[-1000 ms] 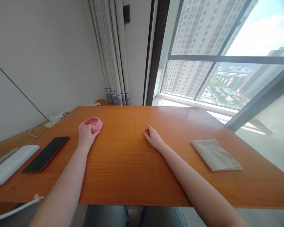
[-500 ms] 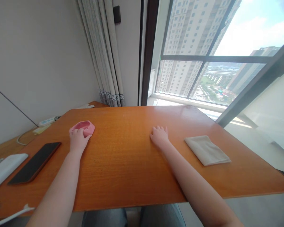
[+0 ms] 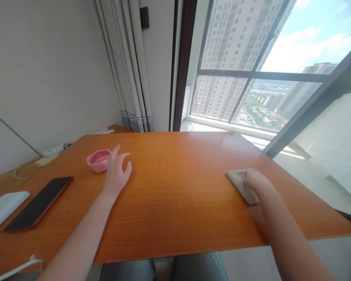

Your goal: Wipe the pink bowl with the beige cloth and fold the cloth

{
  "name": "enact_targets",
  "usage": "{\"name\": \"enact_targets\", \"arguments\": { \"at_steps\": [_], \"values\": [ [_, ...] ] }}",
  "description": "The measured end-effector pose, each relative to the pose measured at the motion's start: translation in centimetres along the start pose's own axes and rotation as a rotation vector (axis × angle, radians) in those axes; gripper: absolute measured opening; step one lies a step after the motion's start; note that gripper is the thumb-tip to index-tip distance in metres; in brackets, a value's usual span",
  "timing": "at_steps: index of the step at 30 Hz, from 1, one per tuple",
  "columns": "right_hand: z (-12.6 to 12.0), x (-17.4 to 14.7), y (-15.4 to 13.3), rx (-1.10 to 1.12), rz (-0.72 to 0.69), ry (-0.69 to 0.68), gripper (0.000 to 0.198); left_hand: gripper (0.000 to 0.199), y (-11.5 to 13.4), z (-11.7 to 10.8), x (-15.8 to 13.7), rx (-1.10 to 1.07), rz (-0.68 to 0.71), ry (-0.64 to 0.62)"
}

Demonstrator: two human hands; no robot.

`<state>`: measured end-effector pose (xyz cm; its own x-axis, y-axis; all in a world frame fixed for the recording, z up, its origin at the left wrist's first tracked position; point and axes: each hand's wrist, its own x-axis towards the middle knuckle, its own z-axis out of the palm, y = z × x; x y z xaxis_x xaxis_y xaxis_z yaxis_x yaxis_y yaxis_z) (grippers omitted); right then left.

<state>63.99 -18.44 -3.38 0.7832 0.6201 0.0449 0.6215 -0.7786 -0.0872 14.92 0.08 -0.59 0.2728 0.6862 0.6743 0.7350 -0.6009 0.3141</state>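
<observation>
A pink scalloped bowl (image 3: 98,161) sits on the table's left part. Just to its right, my left hand (image 3: 117,171) is raised with its fingers spread and holds nothing; it covers the bowl's right edge. On the right side lies a folded beige cloth (image 3: 240,182). My right hand (image 3: 256,182) is over the cloth, its fingers curled down onto it, and hides the cloth's right part. The fingertips are largely out of sight.
The orange-brown wooden table (image 3: 169,195) fills the middle. A black phone (image 3: 39,203) lies at left, beside a white object (image 3: 7,208). A white cable (image 3: 17,269) runs at the near left corner. A power strip (image 3: 54,149) lies behind, at the wall.
My left hand has let go of the pink bowl and moved right, fingers spreading. My right hand has moved right from the bare tabletop onto the beige cloth.
</observation>
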Motion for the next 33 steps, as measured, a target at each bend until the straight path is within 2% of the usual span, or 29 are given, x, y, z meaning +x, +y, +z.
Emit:
{"name": "enact_targets", "arguments": {
  "at_steps": [2,4,6,7,8,11,12,13,16,19,24,27,29,33],
  "values": [
    [0.0,-2.0,-2.1,-0.075,-0.079,-0.075,0.025,0.024,3.1,0.0,-0.4,-0.145,0.1,-0.126],
    [0.0,-4.5,-5.5,-0.052,-0.214,-0.043,0.031,0.022,6.3,0.0,-1.3,-0.283,0.227,-0.337],
    [0.1,-7.3,-9.7,0.086,-0.335,-0.018,0.029,0.024,9.5,0.1,-2.7,-0.387,0.293,-0.523],
    [0.2,-8.7,-12.0,0.2,-0.409,-0.032,0.025,0.026,11.0,0.2,-3.6,-0.422,0.291,-0.571],
    [0.4,-9.9,-14.2,0.359,-0.488,-0.098,0.022,0.03,12.2,0.5,-4.5,-0.436,0.281,-0.607],
    [0.7,-12.6,-19.7,0.879,-0.612,-0.491,0.029,0.048,13.5,1.4,-7.1,-0.321,0.238,-0.64],
    [0.9,-13.1,-21.0,0.976,-0.623,-0.534,0.032,0.052,13.1,1.7,-7.8,-0.248,0.224,-0.643],
    [1.0,-13.3,-22.0,1.03,-0.635,-0.505,0.034,0.052,12.2,1.9,-8.5,-0.173,0.207,-0.65],
    [1.6,-12.5,-23.6,1.006,-0.689,-0.287,0.034,0.045,7.5,1.1,-10.0,-0.012,0.135,-0.661],
    [2.8,-10.7,-23.9,0.946,-0.712,-0.156,0.029,0.048,2.0,-1.1,-10.9,0.089,0.029,-0.601],
    [4.9,-9.2,-23.7,0.979,-0.695,-0.144,0.027,0.046,-5.0,-4.4,-10.8,0.138,-0.088,-0.504],
    [5.2,-9.3,-23.6,0.941,-0.759,-0.133,0.026,0.041,-7.3,-5.1,-10.1,0.134,-0.124,-0.464],
    [5.2,-9.5,-23.5,0.924,-0.786,-0.128,0.025,0.034,-7.9,-5.2,-9.7,0.182,-0.157,-0.461],
    [5.1,-9.3,-23.7,0.948,-0.772,-0.089,0.022,0.029,-7.0,-4.8,-9.2,0.336,-0.228,-0.47]
  ]
}}
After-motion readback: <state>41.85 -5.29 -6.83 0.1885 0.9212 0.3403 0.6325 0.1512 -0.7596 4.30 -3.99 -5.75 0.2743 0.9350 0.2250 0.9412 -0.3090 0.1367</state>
